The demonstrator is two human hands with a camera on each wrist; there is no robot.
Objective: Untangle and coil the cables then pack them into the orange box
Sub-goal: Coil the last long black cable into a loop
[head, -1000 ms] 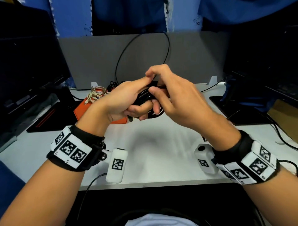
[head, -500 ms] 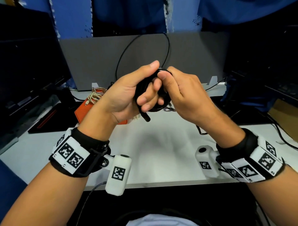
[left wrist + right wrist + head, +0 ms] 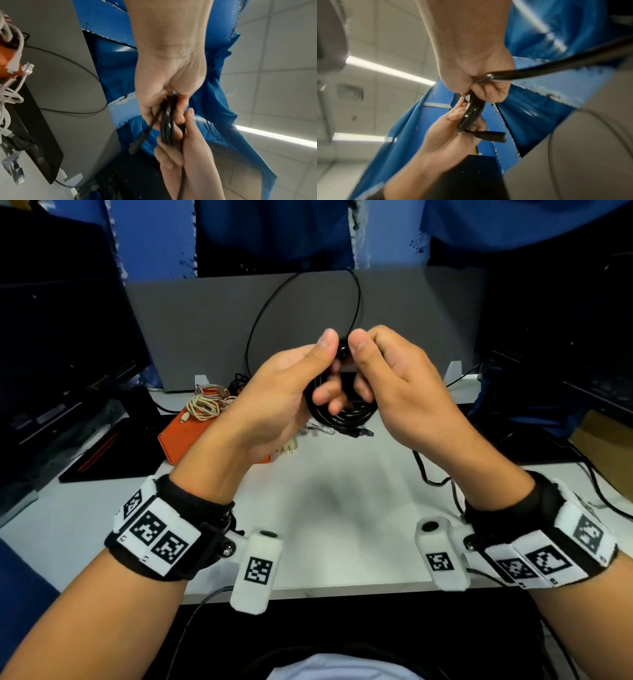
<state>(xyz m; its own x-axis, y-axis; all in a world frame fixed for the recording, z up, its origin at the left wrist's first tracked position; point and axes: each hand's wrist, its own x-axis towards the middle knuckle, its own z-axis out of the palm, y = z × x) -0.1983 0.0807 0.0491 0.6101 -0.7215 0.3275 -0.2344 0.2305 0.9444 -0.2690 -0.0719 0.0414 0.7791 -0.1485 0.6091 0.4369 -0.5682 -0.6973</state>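
Note:
Both hands are raised over the white table (image 3: 342,508) with a coiled black cable (image 3: 342,416) between them. My left hand (image 3: 325,371) grips the coil's left side, thumb on top. My right hand (image 3: 361,368) pinches the top of the coil with thumb and curled fingers. The left wrist view shows the bundled strands (image 3: 167,128) between both hands and a black plug end (image 3: 137,143) sticking out. In the right wrist view a loose strand (image 3: 556,70) runs off from my right hand (image 3: 471,93). The orange box (image 3: 185,436) lies behind my left hand with beige cables (image 3: 205,402) on it.
A grey partition (image 3: 205,320) stands at the back with a thin black cable loop (image 3: 257,320) against it. Dark monitors flank the table. Small connectors (image 3: 322,429) and a white plug (image 3: 289,448) lie behind the hands. Another black cable (image 3: 424,470) trails on the right.
Both hands have lifted the black coil higher and turned it upright. The thumbs now meet at its top and the loops hang below.

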